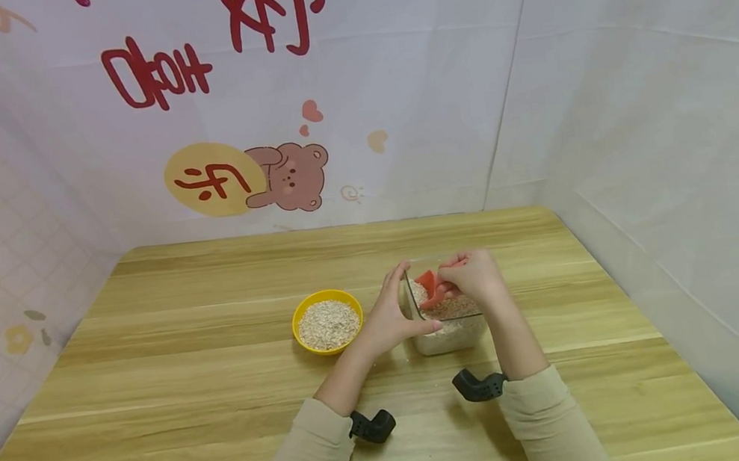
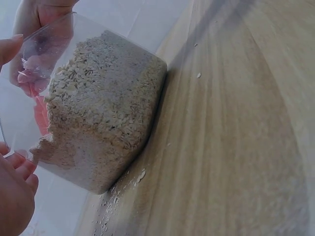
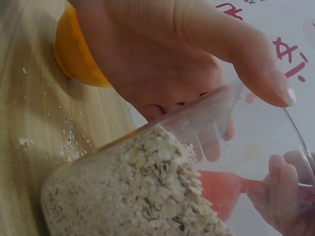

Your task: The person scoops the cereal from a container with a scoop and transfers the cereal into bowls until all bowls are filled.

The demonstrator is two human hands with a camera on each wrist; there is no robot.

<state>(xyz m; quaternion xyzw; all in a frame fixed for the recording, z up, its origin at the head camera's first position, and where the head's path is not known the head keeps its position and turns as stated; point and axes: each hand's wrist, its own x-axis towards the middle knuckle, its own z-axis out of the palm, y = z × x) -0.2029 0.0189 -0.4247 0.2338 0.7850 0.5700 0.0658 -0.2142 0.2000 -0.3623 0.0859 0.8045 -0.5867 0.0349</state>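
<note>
A clear container (image 1: 451,337) of oat flakes (image 2: 108,88) stands on the table. My left hand (image 1: 389,322) holds it at the left side, thumb by the near rim and the other fingers along the wall. In my right hand (image 1: 477,277) is the handle of a red scoop (image 1: 427,292), pinched between thumb and fingers. The scoop's head is inside the container, against the oats; in the right wrist view the scoop (image 3: 220,191) shows through the clear wall. To the left, apart from both hands, sits a yellow bowl (image 1: 296,330) filled with oat flakes (image 1: 329,325).
Loose flakes (image 3: 74,142) lie scattered on the wooden table (image 1: 178,401) around the container. White printed cloth (image 1: 437,103) hangs behind the table and along both sides. A black wrist mount (image 1: 373,427) sits on each forearm.
</note>
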